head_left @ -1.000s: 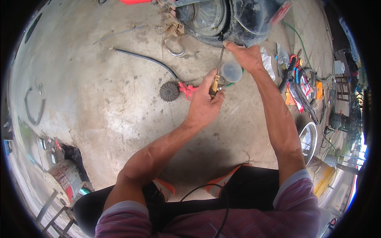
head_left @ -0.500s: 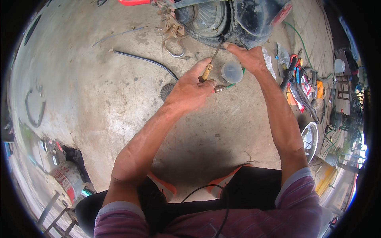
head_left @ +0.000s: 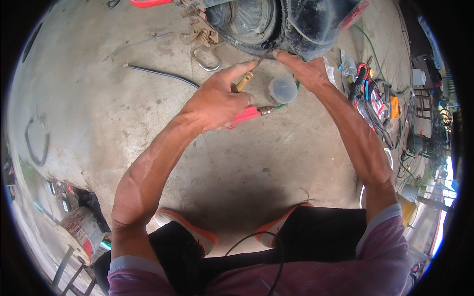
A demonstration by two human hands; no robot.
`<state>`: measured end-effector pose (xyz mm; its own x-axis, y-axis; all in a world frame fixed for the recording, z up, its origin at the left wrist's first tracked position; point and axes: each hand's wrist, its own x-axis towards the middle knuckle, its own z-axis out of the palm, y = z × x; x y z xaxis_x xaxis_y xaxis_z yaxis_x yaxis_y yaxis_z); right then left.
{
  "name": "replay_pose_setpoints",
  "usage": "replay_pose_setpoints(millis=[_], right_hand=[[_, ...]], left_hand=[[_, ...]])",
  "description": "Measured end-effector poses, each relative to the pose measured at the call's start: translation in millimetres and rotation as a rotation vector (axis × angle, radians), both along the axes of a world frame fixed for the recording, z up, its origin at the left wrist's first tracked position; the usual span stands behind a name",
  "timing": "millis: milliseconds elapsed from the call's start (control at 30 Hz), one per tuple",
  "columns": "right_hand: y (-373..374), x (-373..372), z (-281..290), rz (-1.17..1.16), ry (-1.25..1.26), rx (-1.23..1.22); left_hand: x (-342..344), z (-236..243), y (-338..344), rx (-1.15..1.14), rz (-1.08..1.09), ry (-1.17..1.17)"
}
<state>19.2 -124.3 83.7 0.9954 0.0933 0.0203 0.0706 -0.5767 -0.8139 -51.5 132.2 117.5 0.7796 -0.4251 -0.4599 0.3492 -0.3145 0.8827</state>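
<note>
My left hand (head_left: 217,101) is closed around the yellowish handle of a screwdriver (head_left: 243,82), its forefinger stretched along the shaft. The thin shaft slants up to the lower edge of a dusty black casing (head_left: 316,29), beside a round ribbed metal part (head_left: 249,22). At that same edge is my right hand (head_left: 307,73), its thumb near the screwdriver's tip and its other fingers mostly hidden. Between the hands stands a round translucent tub (head_left: 283,89). Below the left hand lies a red tool (head_left: 246,116) with a metal fitting on a green hose.
A black hose (head_left: 163,74) and a bent metal loop (head_left: 206,60) lie on the concrete floor. To the right are a pile of tubes and packets (head_left: 373,98) and a green line (head_left: 370,44). At lower left stands a worn bucket (head_left: 81,232). My shoes (head_left: 190,229) are below.
My left hand has shifted left and slightly down, tilting the screwdriver further over. More of the red tool now shows, while the finned disc on the floor is hidden. The whole view has shifted slightly.
</note>
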Motion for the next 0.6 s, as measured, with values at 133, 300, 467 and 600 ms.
replay_pose_setpoints(millis=[133, 300, 467, 600], right_hand=[[-9, 4, -12, 0.022, -0.128, -0.017], [-13, 10, -32, 0.020, -0.326, 0.026], [11, -13, -66, -0.324, 0.028, 0.301], [34, -33, -76, -0.468, 0.509, 1.049]], left_hand=[[-4, -5, -5, -0.012, 0.011, 0.015], [-8, -5, -8, 0.007, 0.029, -0.077], [-9, -22, -11, -0.015, 0.042, -0.196], [-9, -22, -14, -0.025, 0.047, -0.180]])
